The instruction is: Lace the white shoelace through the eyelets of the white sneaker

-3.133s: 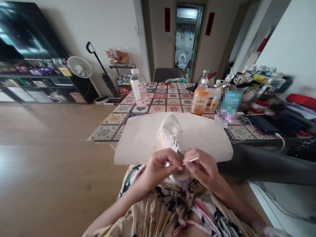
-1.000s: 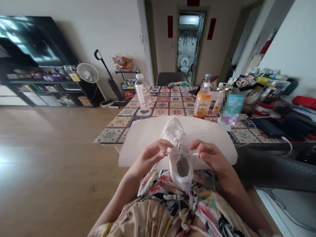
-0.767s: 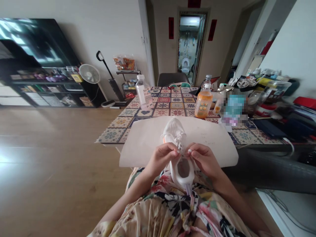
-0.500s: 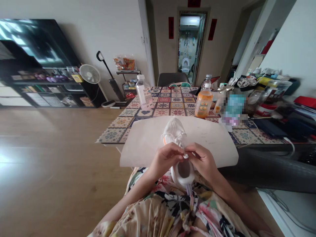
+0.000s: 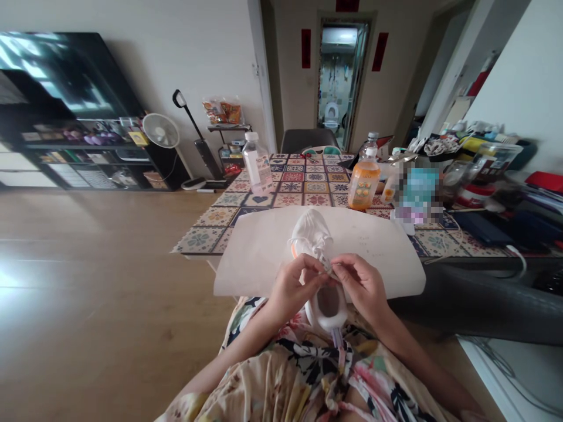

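Observation:
A white shoe (image 5: 311, 230) with an orange patch on its side lies toe-away on a large white sheet (image 5: 259, 252), its heel end over my lap. My left hand (image 5: 298, 284) and my right hand (image 5: 361, 282) meet above the shoe's opening, at the upper end of its tongue. Fingers and thumbs of both are pinched around a small part of the laces or tongue; the exact piece is hidden between the fingertips.
On the patterned tablecloth (image 5: 204, 239) stand a pinkish bottle (image 5: 259, 170) at the left and an orange bottle (image 5: 363, 184) at the right. Further right lie a dark device (image 5: 479, 228) with a white cable and piled containers. A dark chair (image 5: 484, 302) is at the right.
The small white piece that showed between my fingertips is now mostly covered. My fingers have shifted slightly; the shoe stays in place.

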Available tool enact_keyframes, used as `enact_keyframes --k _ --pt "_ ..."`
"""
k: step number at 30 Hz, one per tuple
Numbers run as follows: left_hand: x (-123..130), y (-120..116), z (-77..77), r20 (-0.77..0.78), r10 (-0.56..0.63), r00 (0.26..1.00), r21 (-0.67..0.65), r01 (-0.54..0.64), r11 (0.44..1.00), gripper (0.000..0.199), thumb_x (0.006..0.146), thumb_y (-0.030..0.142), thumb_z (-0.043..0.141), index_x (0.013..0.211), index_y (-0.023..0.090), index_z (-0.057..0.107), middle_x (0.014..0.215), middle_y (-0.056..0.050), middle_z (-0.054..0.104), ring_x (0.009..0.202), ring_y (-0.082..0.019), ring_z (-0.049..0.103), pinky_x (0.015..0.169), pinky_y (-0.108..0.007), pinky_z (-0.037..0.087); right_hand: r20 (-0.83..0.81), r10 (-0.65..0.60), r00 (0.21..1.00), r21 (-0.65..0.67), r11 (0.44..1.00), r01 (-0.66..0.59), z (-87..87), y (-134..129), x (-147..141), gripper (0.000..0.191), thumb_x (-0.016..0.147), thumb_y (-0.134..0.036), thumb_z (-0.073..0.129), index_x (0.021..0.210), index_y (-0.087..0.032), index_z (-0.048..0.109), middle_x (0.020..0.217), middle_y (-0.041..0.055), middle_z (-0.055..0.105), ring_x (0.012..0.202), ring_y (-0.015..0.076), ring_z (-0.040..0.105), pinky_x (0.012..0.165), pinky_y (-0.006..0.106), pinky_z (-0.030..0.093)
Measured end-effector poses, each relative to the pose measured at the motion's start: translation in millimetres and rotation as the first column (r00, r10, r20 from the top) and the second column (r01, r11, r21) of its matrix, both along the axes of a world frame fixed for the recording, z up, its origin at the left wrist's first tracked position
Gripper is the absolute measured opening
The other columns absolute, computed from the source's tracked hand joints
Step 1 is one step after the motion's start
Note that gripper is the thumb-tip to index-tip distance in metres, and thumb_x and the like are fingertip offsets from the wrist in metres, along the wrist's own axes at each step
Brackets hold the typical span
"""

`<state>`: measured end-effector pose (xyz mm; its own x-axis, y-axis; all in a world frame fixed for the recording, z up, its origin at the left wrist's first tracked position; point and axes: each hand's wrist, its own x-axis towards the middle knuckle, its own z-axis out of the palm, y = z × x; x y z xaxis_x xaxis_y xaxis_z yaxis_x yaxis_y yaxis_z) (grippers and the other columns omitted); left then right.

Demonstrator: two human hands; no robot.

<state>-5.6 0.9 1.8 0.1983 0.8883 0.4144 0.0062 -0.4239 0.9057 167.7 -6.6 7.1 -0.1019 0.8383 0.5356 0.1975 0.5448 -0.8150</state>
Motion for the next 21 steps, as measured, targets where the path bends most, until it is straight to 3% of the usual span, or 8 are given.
enact_keyframes --k 3,8,12,17,19,21 --pt "0.3 0.5 -3.0 -0.001 0.014 1.0 0.018 -0.014 1.0 0.02 0.086 0.036 0.069 0.082 0.018 0.062 0.071 0.0 0.06 0.065 -0.014 0.053 0.064 -0.026 0.044 0.03 -0.012 0.999 0.108 0.994 0.009 1.3 0.0 0.5 0.011 0.093 -0.027 0.058 0.103 -0.023 0.063 0.089 0.0044 0.069 0.076 0.017 0.067 0.069 0.027 0.057" --pt "-0.2 1.4 -4.1 0.002 0.036 0.999 0.031 -0.036 0.999 0.023 0.088 0.04 0.067 0.085 0.017 0.065 0.073 -0.002 0.063 0.068 -0.015 0.055 0.064 -0.026 0.045 0.261 0.002 0.965 0.267 0.961 -0.074 9.4 0.0 7.0 0.019 0.092 -0.016 0.056 0.108 -0.022 0.065 0.107 0.0088 0.065 0.097 0.0211 0.064 0.085 0.034 0.055" --pt "-1.7 3.3 -1.0 -0.037 0.043 0.998 0.058 -0.041 0.997 0.023 0.087 0.039 0.069 0.09 0.017 0.073 0.078 -0.004 0.068 0.072 -0.017 0.058 0.07 -0.029 0.045 0.302 -0.009 0.953 0.231 0.971 -0.064 8.8 1.9 10.2 0.013 0.094 -0.02 0.056 0.1 -0.022 0.068 0.105 0.0092 0.063 0.104 0.024 0.06 0.093 0.04 0.05" --pt "-2.4 5.5 3.7 -0.058 0.057 0.997 0.112 -0.05 0.992 0.028 0.084 0.046 0.071 0.077 0.019 0.073 0.072 -0.004 0.065 0.071 -0.018 0.056 0.072 -0.031 0.044 0.281 0.177 0.943 0.036 0.98 -0.195 5.8 2.9 9.8 0.01 0.091 -0.019 0.056 0.096 -0.022 0.065 0.111 0.0081 0.061 0.108 0.0232 0.059 0.094 0.038 0.049" --pt "-1.4 5.5 4.6 -0.057 0.062 0.996 0.113 -0.055 0.992 0.032 0.084 0.049 0.071 0.074 0.018 0.071 0.07 -0.003 0.063 0.069 -0.018 0.055 0.07 -0.03 0.044 0.302 0.131 0.944 0.089 0.982 -0.164 3.8 3.2 8.3 0.004 0.09 -0.022 0.06 0.094 -0.022 0.062 0.109 0.0078 0.062 0.106 0.0241 0.06 0.093 0.039 0.048" --pt "-0.2 4.8 4.8 -0.057 0.067 0.996 0.102 -0.061 0.993 0.035 0.084 0.051 0.069 0.071 0.018 0.069 0.069 -0.002 0.062 0.068 -0.017 0.053 0.068 -0.029 0.043 0.325 0.004 0.946 0.215 0.974 -0.078 1.9 3.1 6.8 0.006 0.09 -0.025 0.063 0.096 -0.022 0.062 0.106 0.0083 0.064 0.103 0.0252 0.061 0.091 0.041 0.047"
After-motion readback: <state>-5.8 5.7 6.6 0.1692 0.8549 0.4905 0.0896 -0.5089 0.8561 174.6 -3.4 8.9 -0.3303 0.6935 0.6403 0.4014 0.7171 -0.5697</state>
